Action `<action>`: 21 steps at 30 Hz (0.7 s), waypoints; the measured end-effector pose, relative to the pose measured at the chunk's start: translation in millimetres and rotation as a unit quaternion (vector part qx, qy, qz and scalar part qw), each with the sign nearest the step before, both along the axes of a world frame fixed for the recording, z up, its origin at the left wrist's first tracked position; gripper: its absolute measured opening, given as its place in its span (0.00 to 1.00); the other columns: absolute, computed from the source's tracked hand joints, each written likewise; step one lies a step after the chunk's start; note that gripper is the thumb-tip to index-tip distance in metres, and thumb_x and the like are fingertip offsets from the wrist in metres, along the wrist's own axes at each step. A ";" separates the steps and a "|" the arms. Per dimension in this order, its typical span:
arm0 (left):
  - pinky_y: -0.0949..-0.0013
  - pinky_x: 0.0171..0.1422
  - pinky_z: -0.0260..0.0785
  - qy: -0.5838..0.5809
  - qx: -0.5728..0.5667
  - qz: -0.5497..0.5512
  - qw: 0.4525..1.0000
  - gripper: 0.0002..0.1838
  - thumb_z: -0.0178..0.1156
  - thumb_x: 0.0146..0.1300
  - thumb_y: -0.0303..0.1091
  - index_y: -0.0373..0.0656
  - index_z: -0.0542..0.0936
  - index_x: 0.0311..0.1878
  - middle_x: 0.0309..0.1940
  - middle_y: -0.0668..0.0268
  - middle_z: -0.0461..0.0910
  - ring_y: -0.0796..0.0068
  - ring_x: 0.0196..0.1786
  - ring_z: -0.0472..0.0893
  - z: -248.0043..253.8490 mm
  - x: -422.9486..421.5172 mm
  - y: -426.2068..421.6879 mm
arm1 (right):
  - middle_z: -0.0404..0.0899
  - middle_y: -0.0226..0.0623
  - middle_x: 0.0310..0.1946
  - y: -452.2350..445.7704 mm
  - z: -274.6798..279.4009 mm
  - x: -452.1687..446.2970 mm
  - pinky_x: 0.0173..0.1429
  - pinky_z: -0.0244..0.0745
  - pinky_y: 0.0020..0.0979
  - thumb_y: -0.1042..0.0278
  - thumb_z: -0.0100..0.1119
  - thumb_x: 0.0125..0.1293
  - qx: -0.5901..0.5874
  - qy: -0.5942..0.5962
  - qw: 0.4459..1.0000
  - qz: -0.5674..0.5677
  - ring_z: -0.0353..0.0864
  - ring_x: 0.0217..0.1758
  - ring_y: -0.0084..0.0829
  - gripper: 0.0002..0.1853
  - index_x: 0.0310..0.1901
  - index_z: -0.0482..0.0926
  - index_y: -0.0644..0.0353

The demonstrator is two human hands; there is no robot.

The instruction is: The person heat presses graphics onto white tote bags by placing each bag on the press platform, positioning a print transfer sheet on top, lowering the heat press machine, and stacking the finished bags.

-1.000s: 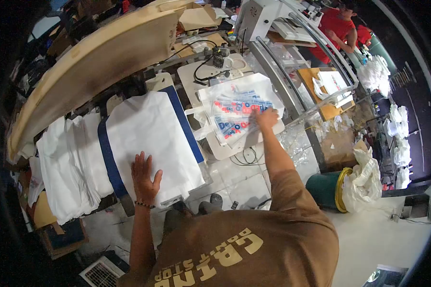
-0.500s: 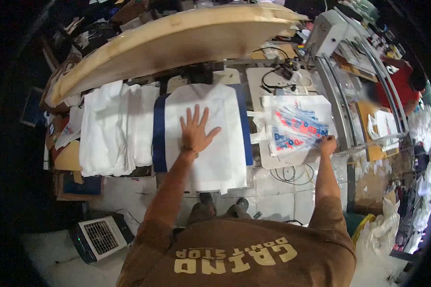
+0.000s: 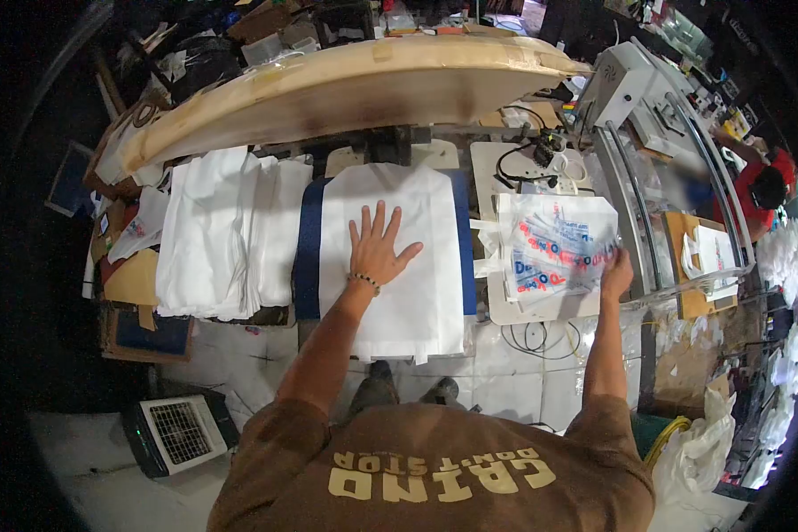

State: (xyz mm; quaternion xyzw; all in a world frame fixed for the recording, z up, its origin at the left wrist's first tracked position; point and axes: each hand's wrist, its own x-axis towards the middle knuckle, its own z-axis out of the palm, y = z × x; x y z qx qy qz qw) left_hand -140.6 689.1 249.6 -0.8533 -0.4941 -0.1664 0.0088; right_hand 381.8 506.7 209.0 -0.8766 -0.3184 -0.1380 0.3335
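My left hand (image 3: 383, 252) lies flat with spread fingers on a white fabric bag (image 3: 408, 310). The bag is laid over a dark blue pad (image 3: 310, 253), whose sides show left and right of it. At the right, my right hand (image 3: 618, 273) has its fingers bent together at the right edge of the printed film sheets (image 3: 554, 253), clear with blue and red lettering. These sheets lie fanned on white sheets (image 3: 603, 211) on a pale board (image 3: 505, 310). The fingertips are partly hidden, but they seem to pinch a film edge.
A stack of white fabric bags (image 3: 208, 239) lies left of the pad. A large padded board (image 3: 355, 84) spans behind the work. Metal rails (image 3: 634, 199) and a person in red (image 3: 762, 191) are at the right. A fan-like unit (image 3: 177, 434) stands on the floor.
The view has shifted slightly. My right hand has turned at the film edge, its fingers now pointing more away from me, and the film lies differently. My left hand stays flat on the bag.
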 end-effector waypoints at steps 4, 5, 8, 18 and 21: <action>0.34 0.80 0.38 -0.026 -0.130 0.045 0.990 0.57 0.64 0.55 0.72 0.50 0.55 0.81 0.81 0.46 0.45 0.39 0.82 0.44 41.1 14.0 -8.6 | 0.87 0.44 0.39 18.7 129.7 -127.8 0.43 0.80 0.40 0.80 0.58 0.63 0.011 -0.063 0.945 0.322 0.88 0.41 0.44 0.13 0.48 0.83 0.57; 0.34 0.80 0.38 -0.026 -0.131 0.045 0.990 0.57 0.64 0.55 0.72 0.50 0.55 0.81 0.81 0.46 0.45 0.39 0.82 0.44 54.2 19.5 -13.5 | 0.87 0.45 0.40 17.8 151.9 -157.0 0.43 0.80 0.39 0.81 0.58 0.62 -0.016 -0.003 0.924 0.382 0.88 0.41 0.43 0.13 0.47 0.83 0.58; 0.51 0.82 0.50 -0.327 -0.201 -0.224 0.896 0.57 0.81 0.46 0.52 0.43 0.63 0.76 0.78 0.48 0.56 0.51 0.81 0.53 107.4 30.1 -38.9 | 0.87 0.41 0.36 7.2 235.0 -247.0 0.38 0.81 0.29 0.79 0.63 0.66 0.002 0.154 0.834 0.530 0.89 0.37 0.31 0.09 0.47 0.83 0.67; 0.73 0.46 0.77 -0.477 -0.404 -0.111 0.773 0.12 0.72 0.61 0.26 0.36 0.81 0.45 0.38 0.63 0.86 0.78 0.40 0.84 72.7 -89.6 17.0 | 0.81 0.36 0.25 87.6 91.9 -315.0 0.29 0.74 0.31 0.67 0.70 0.64 0.135 0.327 0.855 0.380 0.81 0.26 0.27 0.13 0.44 0.79 0.65; 0.72 0.42 0.77 -0.404 -0.294 -0.048 0.865 0.15 0.73 0.58 0.27 0.37 0.81 0.47 0.36 0.63 0.86 0.78 0.40 0.84 -1.5 -106.5 45.5 | 0.80 0.42 0.24 85.6 63.1 -348.8 0.32 0.74 0.38 0.69 0.70 0.60 0.037 0.218 0.908 0.357 0.80 0.25 0.41 0.18 0.50 0.77 0.63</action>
